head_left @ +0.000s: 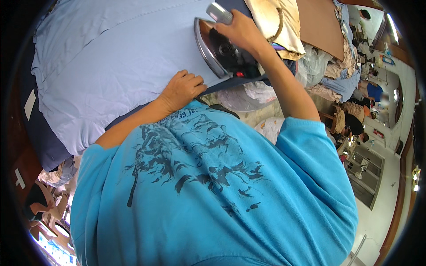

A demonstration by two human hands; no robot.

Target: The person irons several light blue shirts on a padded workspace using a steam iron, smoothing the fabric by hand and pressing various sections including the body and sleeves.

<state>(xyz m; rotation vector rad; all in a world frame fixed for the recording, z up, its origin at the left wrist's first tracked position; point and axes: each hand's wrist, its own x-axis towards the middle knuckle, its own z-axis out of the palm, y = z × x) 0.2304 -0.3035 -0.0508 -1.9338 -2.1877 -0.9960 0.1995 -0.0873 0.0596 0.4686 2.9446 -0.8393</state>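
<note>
Pale blue cotton garment (111,57): spread flat over the dark navy padded ironing board (44,142), filling the upper left of my view. Condition, as I judge it: broad upper area smooth; fine creases left along the near edge by my left hand. Ironing partly done, near edge outstanding.
Left hand (182,88): fingers curled, knuckles pressing the garment's near edge, holding nothing.
Right hand (239,31): closed around the grey handle of the steel-soled black iron (217,51), tipped on its side at the garment's right border.
Beyond: cream cloth (275,22), heaped clothing (337,75)
</note>
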